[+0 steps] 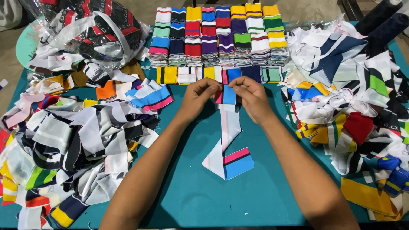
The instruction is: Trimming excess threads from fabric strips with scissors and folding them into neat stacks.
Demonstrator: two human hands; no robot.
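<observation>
Meanwhile both hands, left (200, 97) and right (251, 97), pinch a striped fabric band (228, 140); loose scrap heaps (81, 136) flank it, folded stacks (219, 36) lie beyond.

Two hands (228, 96); one held striped band (228, 140); seven folded-band stacks (219, 36).

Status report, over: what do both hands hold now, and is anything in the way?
Left hand and right hand both pinch the striped fabric strip. Strip trails down the teal table. Fabric piles both sides, none between.
</observation>
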